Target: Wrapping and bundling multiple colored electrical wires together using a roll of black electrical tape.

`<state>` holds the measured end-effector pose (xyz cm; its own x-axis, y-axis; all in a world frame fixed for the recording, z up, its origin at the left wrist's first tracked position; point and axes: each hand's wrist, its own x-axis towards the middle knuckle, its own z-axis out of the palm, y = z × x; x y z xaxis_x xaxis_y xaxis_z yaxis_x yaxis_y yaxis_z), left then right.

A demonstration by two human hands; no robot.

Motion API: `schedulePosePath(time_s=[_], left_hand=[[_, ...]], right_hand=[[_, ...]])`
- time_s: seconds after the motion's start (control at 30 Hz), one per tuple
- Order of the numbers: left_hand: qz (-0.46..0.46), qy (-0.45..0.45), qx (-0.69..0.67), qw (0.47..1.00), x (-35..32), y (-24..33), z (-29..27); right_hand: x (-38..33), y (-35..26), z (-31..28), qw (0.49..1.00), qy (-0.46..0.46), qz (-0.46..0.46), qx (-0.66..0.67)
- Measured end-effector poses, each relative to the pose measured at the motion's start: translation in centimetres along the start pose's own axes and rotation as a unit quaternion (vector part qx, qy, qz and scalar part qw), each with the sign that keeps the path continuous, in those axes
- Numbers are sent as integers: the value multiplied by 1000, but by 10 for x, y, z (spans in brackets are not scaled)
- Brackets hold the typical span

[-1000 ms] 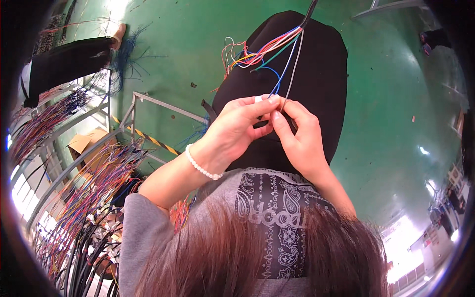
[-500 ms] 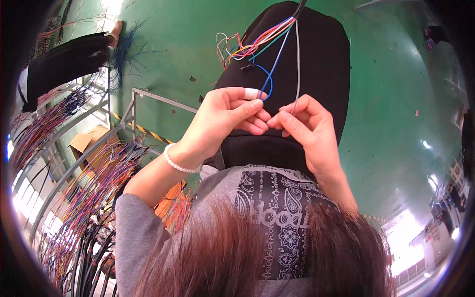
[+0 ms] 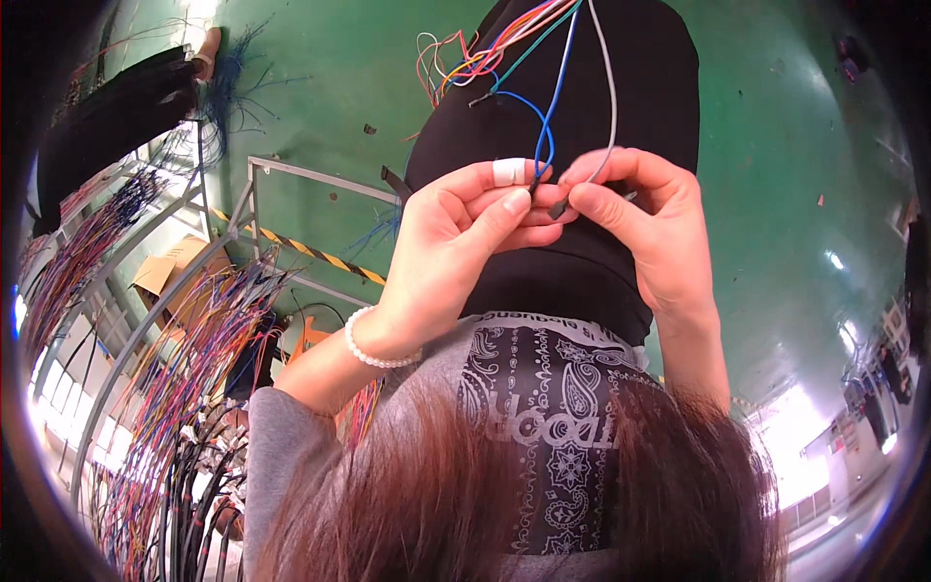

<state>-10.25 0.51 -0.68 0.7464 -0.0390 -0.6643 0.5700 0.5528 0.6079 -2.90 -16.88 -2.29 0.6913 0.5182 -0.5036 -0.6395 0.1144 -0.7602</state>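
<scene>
Close together over my black-clothed lap, my two hands work at wire ends. Between thumb and fingers, my left hand (image 3: 451, 225), white tape round its index finger, pinches the blue wire (image 3: 560, 92), which makes a loop above the fingertips. The pinched end looks dark and is partly covered. My right hand (image 3: 655, 213) grips the grey wire (image 3: 610, 73) with thumb and index finger. A small black piece (image 3: 559, 208), perhaps a connector, sticks out at the right fingertips toward the left hand. Above lies a bundle of coloured wires (image 3: 504, 48), with a small dark end piece (image 3: 481, 99) beside it.
To the left, a metal frame rack (image 3: 320, 177) carries hanging bundles of coloured wires (image 3: 184, 359). Behind it are a cardboard box (image 3: 179, 272) and yellow-black floor tape (image 3: 320, 260). Another person's dark-clothed leg (image 3: 116, 116) shows at the upper left. The floor (image 3: 766, 194) is green.
Both hands have shifted slightly right, the right one more. The small black piece now shows at the right fingertips, and the grey wire bows outward. The wire bundle sits higher in view.
</scene>
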Motion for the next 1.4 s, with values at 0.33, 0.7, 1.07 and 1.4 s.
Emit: schedulePosePath(time_s=[0.33,0.7,1.07,1.4], left_hand=[[-24,-12,-54,998,1,8,9],[-30,-7,-42,999,-5,13,11],[12,34,38,999,-4,10,14],[-10,58,19,998,-16,9,4]], right_hand=[[9,-9,5,999,-18,4,-46],[13,4,5,992,-2,-86,-88],[15,7,13,998,-6,-56,-38],[18,14,0,988,-78,121,57]])
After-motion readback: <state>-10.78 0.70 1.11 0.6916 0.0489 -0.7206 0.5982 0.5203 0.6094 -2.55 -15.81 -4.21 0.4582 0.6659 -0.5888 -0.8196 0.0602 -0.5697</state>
